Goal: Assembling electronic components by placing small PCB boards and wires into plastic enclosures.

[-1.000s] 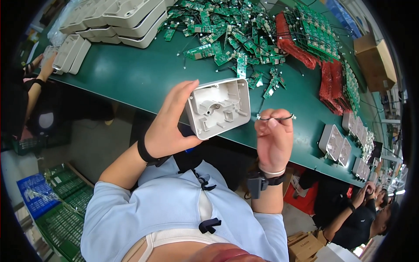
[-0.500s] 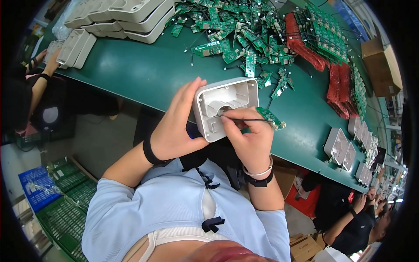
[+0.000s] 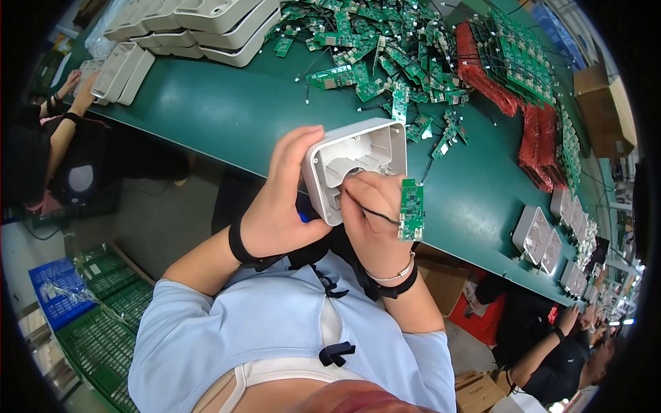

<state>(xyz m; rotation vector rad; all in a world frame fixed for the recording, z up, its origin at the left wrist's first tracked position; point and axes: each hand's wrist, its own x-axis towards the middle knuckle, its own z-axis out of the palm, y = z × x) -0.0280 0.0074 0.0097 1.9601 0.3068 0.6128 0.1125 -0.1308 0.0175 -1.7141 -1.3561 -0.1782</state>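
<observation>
My left hand grips a light grey plastic housing by its left wall, thumb below and fingers along the far side. The housing is tilted, its hollow inside facing me, with ribs and a round recess in the middle. My right hand reaches into it with the fingertips pinched at that recess. A black cable runs from the pinch over the fingers to a small green circuit board, which hangs at the outer side of this hand. The fingers hide the cable's end.
Loose circuit boards with cables lie heaped at the back of the green table. Grey housings are stacked at the far left. Red bubble wrap and rows of boards stand at the right. Co-workers sit at both sides.
My right hand has turned and moved slightly left and down, deeper into the housing. The hanging circuit board has swung from slanted to nearly upright. My left hand keeps its hold.
</observation>
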